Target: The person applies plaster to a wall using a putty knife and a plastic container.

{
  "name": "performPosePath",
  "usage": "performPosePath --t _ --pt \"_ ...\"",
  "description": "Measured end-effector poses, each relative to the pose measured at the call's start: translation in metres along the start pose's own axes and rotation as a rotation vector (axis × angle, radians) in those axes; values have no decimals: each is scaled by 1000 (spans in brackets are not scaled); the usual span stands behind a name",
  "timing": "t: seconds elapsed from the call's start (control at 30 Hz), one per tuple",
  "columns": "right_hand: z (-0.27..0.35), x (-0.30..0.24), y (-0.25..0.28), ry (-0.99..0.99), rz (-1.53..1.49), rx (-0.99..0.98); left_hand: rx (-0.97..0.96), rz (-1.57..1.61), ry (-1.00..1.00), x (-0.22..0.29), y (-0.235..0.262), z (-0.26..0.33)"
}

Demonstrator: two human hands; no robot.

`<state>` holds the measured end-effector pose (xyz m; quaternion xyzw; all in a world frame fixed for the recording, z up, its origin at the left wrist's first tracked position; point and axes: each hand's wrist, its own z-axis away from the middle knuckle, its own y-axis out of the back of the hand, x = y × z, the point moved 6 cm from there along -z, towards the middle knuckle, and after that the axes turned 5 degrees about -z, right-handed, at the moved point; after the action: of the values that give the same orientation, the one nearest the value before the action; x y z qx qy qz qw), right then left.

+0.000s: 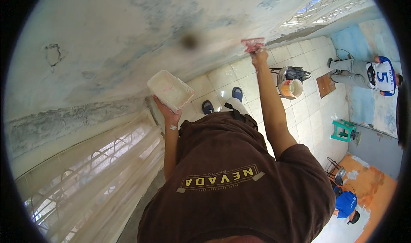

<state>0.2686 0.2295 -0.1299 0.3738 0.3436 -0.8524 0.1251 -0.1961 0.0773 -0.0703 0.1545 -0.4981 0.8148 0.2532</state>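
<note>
My left hand (165,111) grips the lower edge of a white rectangular plastic tub (170,91). The inside of the tub is coated with a pale, putty-like material. Out ahead on the right, my right hand (259,58) is closed round the handle of a red, wide-bladed putty scraper (252,44), smeared with white. Its blade is close to the patchy white and blue wall (128,37); whether they touch, I cannot tell.
A stool (280,78) on the tiled floor bears an open bucket (292,89) and a black bag (296,73). Sheer curtains (107,170) hang at the left. Two other people (381,76) (345,202) are at the right, with a green stool (342,130) between them.
</note>
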Motion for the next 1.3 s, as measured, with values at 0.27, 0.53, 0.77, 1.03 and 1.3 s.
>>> performPosePath --t 0.27,0.53,0.77,1.03,1.3 --pt "135 31 -191 315 613 61 -67 -7 -38 16 16 9" --pt "271 42 -175 649 590 -652 -37 -9 -30 15 10 13" --pt "-41 122 13 -443 -113 -227 -111 55 33 0 -9 14" --pt "-60 -61 -102 -167 -119 -225 -74 -27 -50 -2 -6 15" --pt "-11 -68 -12 416 96 3 -9 -136 -130 -20 -44 18"
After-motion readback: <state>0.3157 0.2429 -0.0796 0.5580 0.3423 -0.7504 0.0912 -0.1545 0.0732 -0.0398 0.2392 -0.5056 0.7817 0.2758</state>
